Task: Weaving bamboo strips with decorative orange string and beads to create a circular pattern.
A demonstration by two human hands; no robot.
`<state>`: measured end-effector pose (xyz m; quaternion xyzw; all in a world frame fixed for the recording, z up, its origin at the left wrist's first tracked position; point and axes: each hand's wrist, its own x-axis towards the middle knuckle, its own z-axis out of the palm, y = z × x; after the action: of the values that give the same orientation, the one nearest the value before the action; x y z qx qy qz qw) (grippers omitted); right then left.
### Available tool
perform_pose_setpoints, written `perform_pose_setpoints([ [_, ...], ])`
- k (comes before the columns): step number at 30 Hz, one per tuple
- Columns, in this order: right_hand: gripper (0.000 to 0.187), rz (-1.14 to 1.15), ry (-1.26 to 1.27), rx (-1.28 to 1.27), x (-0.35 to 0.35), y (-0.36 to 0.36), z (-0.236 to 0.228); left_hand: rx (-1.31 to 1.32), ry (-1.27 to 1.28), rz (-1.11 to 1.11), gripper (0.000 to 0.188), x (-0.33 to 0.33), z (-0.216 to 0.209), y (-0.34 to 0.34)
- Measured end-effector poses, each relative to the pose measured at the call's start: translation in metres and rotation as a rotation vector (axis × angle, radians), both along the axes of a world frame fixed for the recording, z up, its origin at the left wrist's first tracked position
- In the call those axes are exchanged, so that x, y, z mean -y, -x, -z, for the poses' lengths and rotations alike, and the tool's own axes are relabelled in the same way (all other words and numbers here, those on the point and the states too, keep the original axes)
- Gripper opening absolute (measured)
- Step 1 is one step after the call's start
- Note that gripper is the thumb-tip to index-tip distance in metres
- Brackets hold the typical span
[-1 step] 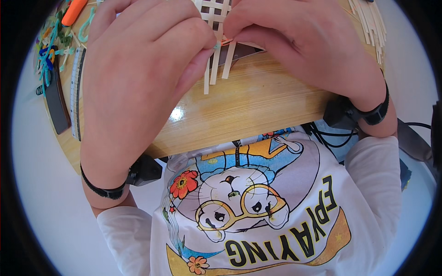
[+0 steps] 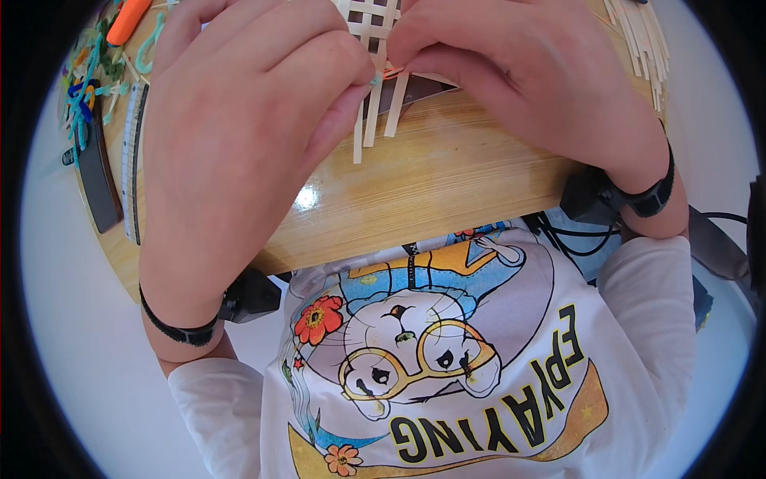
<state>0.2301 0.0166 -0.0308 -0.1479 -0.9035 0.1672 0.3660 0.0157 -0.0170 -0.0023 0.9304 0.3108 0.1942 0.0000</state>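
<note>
Lattice (image 2: pixel 369 31), partway done by the look of it, sits woven at upper centre over the bench (image 2: pixel 431 176), left hand (image 2: pixel 247 120) and right hand (image 2: pixel 535 88) grips pinched on its edge, strip ends (image 2: pixel 371 132) below unwoven.

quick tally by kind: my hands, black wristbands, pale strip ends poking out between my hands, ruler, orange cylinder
bare left hand and bare right hand: 2
black wristbands: 2
pale flat wood-coloured strip ends between the hands: 3
long white ruler: 1
orange cylinder: 1
total: 9
</note>
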Motion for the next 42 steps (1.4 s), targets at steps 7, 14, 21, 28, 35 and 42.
perform_pose_setpoints([
  [7, 0.013, 0.023, -0.155, 0.081, -0.005, -0.004, 0.007, -0.029, 0.001, 0.005, 0.02, 0.0, -0.003, 0.0],
  [14, 0.015, 0.026, -0.241, 0.164, -0.004, -0.005, 0.001, -0.011, -0.017, 0.021, 0.02, -0.001, -0.002, -0.001],
  [21, 0.016, 0.01, -0.199, 0.046, -0.001, 0.0, 0.004, -0.033, -0.016, 0.036, 0.021, 0.0, -0.005, -0.002],
  [28, 0.015, -0.008, -0.358, 0.339, 0.001, -0.005, -0.016, -0.02, -0.028, 0.024, 0.021, 0.0, -0.004, 0.001],
  [35, 0.017, -0.032, -0.338, 0.086, -0.008, -0.003, 0.008, 0.009, 0.055, -0.004, 0.019, -0.003, -0.005, 0.003],
  [42, 0.01, 0.129, 0.004, 0.175, -0.002, -0.007, -0.026, 0.419, 0.137, -0.145, 0.01, -0.009, -0.008, 0.01],
])
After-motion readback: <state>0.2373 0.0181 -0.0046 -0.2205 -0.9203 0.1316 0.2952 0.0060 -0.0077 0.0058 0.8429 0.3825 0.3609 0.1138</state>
